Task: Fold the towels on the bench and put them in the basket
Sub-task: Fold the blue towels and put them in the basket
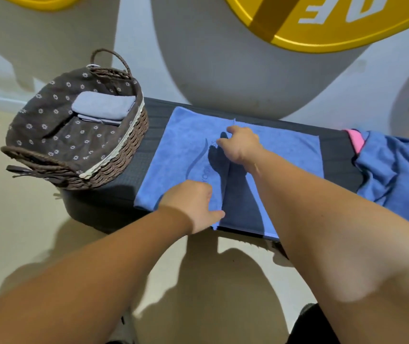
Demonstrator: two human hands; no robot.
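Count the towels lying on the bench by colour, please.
Blue: 2, the flat blue towel and the crumpled blue towel.
Pink: 1, the pink towel, mostly hidden.
Total: 3.

A basket (124, 160) fills the bench's (335, 155) left end, a towel heap (394, 170) the right, a spread towel (186, 135) between; the basket's near half looks free.
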